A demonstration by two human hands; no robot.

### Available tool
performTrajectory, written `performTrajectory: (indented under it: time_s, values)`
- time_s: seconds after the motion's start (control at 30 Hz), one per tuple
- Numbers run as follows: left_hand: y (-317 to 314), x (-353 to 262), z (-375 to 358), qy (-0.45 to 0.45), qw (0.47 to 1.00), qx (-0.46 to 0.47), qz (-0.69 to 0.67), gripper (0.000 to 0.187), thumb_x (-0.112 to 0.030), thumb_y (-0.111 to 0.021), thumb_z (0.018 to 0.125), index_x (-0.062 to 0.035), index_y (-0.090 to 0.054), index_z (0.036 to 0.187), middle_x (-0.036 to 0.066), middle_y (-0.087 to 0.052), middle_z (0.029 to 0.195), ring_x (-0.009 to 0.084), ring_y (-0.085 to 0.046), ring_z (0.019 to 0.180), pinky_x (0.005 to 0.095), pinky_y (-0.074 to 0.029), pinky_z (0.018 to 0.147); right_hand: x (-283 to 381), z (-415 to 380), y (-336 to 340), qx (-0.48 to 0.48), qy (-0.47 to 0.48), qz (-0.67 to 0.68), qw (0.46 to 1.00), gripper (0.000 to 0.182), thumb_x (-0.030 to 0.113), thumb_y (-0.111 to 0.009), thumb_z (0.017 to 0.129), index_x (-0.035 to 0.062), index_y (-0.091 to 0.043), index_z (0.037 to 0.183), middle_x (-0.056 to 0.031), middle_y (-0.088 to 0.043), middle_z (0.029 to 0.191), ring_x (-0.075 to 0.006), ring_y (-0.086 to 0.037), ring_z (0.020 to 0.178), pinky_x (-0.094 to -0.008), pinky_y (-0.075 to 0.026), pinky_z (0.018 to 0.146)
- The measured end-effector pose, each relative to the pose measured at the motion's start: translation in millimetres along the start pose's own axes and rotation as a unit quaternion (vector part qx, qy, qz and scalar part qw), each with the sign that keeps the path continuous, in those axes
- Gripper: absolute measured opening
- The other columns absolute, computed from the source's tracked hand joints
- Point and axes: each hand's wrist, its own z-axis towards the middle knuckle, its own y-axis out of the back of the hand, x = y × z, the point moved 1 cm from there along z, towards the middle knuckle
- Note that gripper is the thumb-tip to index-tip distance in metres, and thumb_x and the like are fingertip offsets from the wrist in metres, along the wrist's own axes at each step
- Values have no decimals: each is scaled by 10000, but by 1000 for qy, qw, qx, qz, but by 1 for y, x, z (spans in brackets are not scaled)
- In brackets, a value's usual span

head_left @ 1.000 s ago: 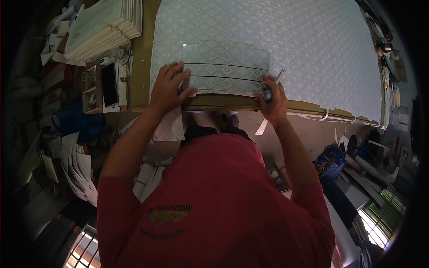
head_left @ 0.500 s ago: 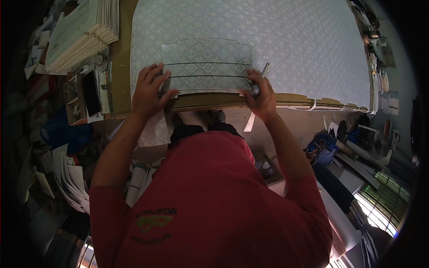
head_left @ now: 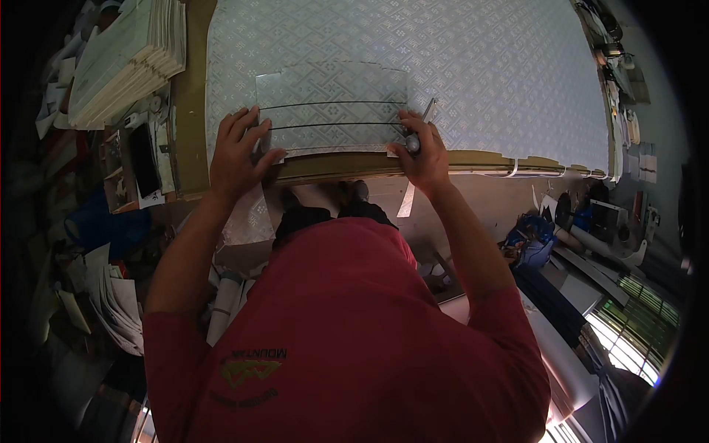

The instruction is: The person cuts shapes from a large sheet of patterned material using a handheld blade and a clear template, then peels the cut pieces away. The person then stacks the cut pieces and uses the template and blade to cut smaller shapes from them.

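Note:
A clear flat plate (head_left: 332,113) with dark lines across it lies on a pale patterned sheet (head_left: 487,88), by the table's front edge. My left hand (head_left: 240,153) rests at the plate's left end, fingers spread and thumb reaching toward the front edge. At the right end is my right hand (head_left: 426,153), its fingers curled round a slim silver tool (head_left: 430,111) whose narrow end points away from me. A rounded grey part (head_left: 412,142) shows between thumb and fingers. The palm hides the rest of the tool, so I cannot tell its kind.
A thick stack of boards or folded sheets (head_left: 122,70) stands at the back left. Near it, a dark flat object (head_left: 146,160) lies by a wooden tray (head_left: 114,173). A pale strip (head_left: 405,199) hangs below the table edge (head_left: 332,176). Blue bags (head_left: 528,240) sit at the lower right.
The whole view has shifted slightly, so the table and plate appear a little further left. Both hands keep their places at the plate's ends.

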Motion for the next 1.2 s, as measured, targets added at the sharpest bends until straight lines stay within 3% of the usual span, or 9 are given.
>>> performTrajectory:
  time_s: [0.43,1.2]
  values:
    - [0,1,-1,11,1000,0,-11,533,-339,-874,817,-55,-713,1239,183,-600,1424,390,-490,1378,485,-423,1142,3,3,1,6,46,-30,998,524,71,-850,796,32,-564,1233,-181,-684,1336,-438,-622,1243,-484,-530,1013]
    - [2,2,-2,8,1000,-4,-20,553,-350,-873,808,-61,-705,1249,184,-580,1427,403,-492,1364,512,-396,1164,1,3,0,15,9,-13,1000,496,76,-853,800,21,-588,1216,-184,-701,1318,-440,-617,1274,-485,-524,1039]
